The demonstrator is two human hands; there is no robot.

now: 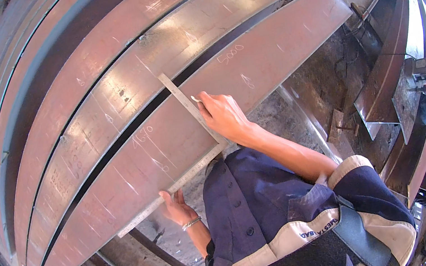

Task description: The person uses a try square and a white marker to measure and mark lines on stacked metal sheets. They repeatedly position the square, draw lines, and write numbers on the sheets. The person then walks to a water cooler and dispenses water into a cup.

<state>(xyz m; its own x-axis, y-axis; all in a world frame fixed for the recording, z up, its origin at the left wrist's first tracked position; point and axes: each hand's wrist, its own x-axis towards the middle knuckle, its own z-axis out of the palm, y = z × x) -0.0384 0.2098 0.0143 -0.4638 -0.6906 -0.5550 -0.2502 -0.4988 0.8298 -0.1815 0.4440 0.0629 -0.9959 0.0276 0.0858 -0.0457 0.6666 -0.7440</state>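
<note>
The left hand (179,207) shows only its back and wrist; its fingers tuck under the lower arm of the steel square (191,137), so its grip cannot be judged. The right hand (224,116) covers part of the square's upright arm, and the white marker (196,100) at its fingertips is too small to identify surely. The long steel plates (246,64) run out past both sides of the round view. Chalk marks on them are too faint to make out. The person's dark shirt (260,204) hides the floor below.
</note>
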